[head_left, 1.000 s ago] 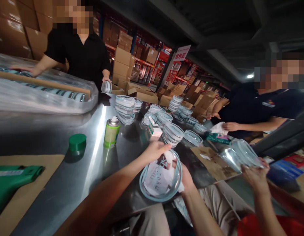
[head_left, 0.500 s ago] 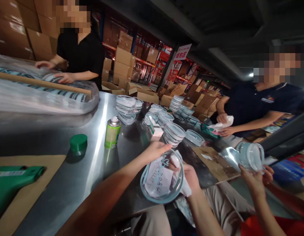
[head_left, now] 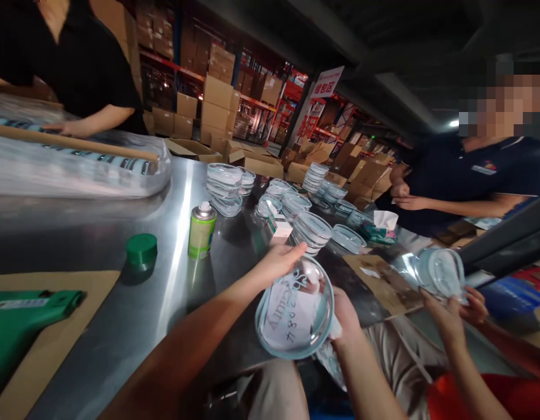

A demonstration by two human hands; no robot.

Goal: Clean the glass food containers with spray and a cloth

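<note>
My left hand (head_left: pixel 281 263) is closed on the upper edge of a clear oval case (head_left: pixel 261 326) with a pale blue rim, its thumb along the top. The case is tilted towards me above the table's front edge. Pale lettering and a white paper slip (head_left: pixel 296 318) with handwritten digits show on or through its face. At the case's right side, my right hand (head_left: pixel 346 315) grips a crumpled white tissue (head_left: pixel 336 330); its fingers are partly hidden behind the case. Just beyond my left hand stand a small white-and-green box (head_left: pixel 279 226) and a stack of similar cases (head_left: pixel 312 228).
A green spray can (head_left: pixel 202 230), a green cap (head_left: pixel 141 249) and a green tool (head_left: pixel 34 312) on cardboard lie left on the metal table (head_left: pixel 178 291). More cases and a tissue pack (head_left: pixel 379 230) stand behind. At right, another person's hands (head_left: pixel 449 318) hold a case.
The case has shifted slightly right and turned a little in my hands. Across the table, the dark-shirted person at right has let go of the tissue pack. My view has swung slightly.
</note>
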